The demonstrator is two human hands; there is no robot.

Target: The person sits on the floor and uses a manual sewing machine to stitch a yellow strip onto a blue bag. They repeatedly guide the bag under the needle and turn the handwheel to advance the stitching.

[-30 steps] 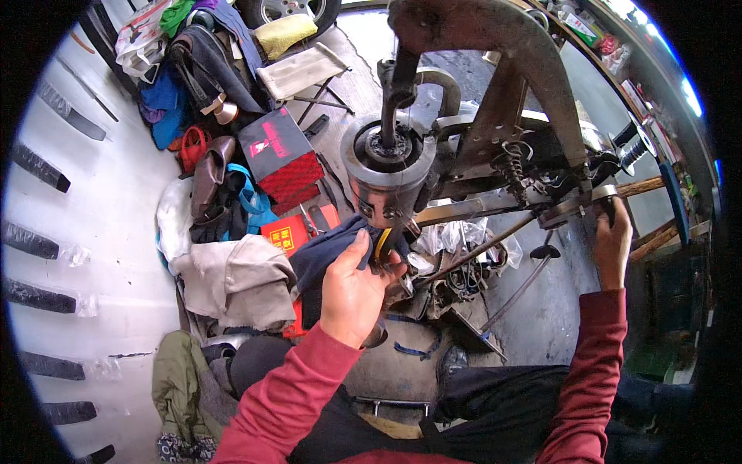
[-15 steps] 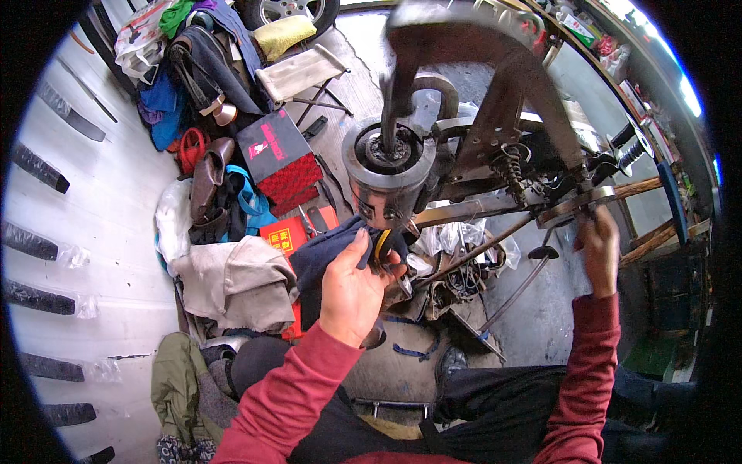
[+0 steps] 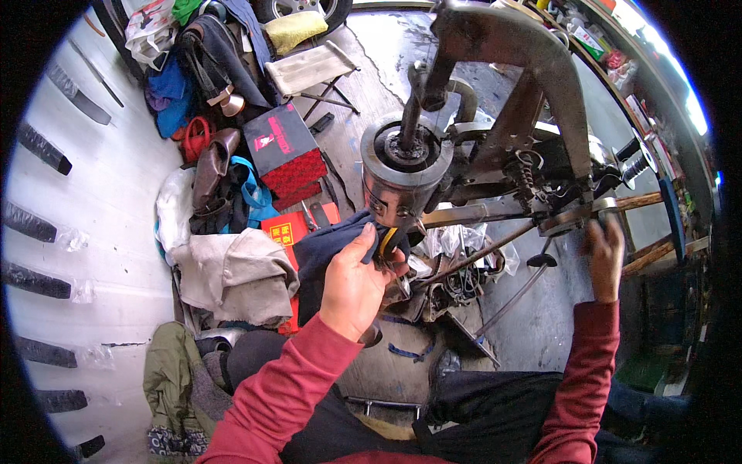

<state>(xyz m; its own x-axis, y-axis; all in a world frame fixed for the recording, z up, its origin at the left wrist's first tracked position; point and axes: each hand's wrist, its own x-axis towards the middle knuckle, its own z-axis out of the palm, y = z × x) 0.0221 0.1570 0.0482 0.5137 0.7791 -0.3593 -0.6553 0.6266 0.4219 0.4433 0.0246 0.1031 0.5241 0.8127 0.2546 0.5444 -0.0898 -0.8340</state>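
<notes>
Dark blue cloth sits pinched in the left hand beneath the sewing machine's round head. Right hand reaches the handwheel, its grip blurred beyond telling.

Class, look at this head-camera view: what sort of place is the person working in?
Probably a cobbler's repair stall: a heavy metal stitching machine, worn shoes piled beside it, and the left hand holding dark material under the machine's head.

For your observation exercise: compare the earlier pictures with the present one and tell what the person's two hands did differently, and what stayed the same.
The right hand shifted slightly along the machine's hand wheel at the right side, keeping its grip, and now looks blurred. The left hand stayed pressing the dark blue item under the machine's round metal head. The red box and shoes lie unchanged.
</notes>
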